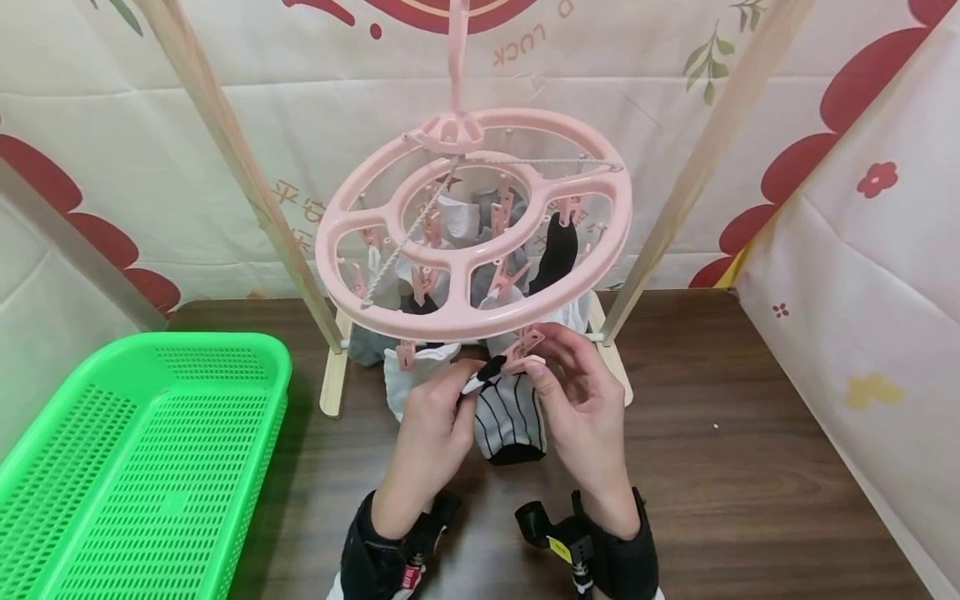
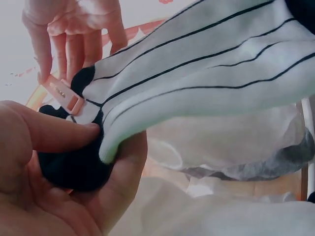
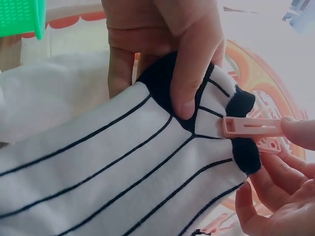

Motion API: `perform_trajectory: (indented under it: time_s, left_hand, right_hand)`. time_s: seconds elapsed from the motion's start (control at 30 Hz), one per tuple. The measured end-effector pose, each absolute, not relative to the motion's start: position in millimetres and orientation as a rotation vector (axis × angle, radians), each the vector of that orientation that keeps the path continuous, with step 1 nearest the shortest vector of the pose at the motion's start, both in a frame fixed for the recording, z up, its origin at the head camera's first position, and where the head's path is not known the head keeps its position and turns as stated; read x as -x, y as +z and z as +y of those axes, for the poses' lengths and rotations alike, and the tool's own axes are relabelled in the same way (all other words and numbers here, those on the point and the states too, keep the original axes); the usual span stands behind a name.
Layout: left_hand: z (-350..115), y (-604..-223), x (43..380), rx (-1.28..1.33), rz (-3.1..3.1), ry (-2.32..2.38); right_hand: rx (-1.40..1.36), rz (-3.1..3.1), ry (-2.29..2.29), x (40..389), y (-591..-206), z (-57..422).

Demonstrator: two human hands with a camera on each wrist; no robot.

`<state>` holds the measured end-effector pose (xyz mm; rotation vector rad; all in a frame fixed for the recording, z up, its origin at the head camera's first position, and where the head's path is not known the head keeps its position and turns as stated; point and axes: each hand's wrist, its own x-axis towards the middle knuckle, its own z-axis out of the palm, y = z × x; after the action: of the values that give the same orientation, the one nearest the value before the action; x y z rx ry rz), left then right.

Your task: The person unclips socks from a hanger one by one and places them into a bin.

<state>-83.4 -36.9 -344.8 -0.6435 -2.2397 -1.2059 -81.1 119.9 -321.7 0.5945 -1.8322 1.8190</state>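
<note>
A white sock with black stripes and black patches hangs below the front rim of a pink round drying rack. My left hand pinches the sock's black part between thumb and fingers; in the right wrist view its thumb lies on the sock. My right hand pinches a pink clothes peg by its handle end. The peg's tips straddle the sock's edge in the right wrist view, with black patches on both sides of the peg. Whether it bites the fabric is hard to tell.
Several socks, among them a black one and a white one, hang from other pegs. A wooden stand holds the rack over the brown table. A green plastic basket stands at left.
</note>
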Motion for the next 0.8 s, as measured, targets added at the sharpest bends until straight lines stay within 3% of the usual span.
perform_trajectory:
  time_s: [0.8]
  left_hand:
    - [-46.6, -343.5, 84.0, 0.670, -2.280, -1.166]
  right_hand:
    - [-0.546, -1.863, 1.787, 81.6, -326.2, 116.5]
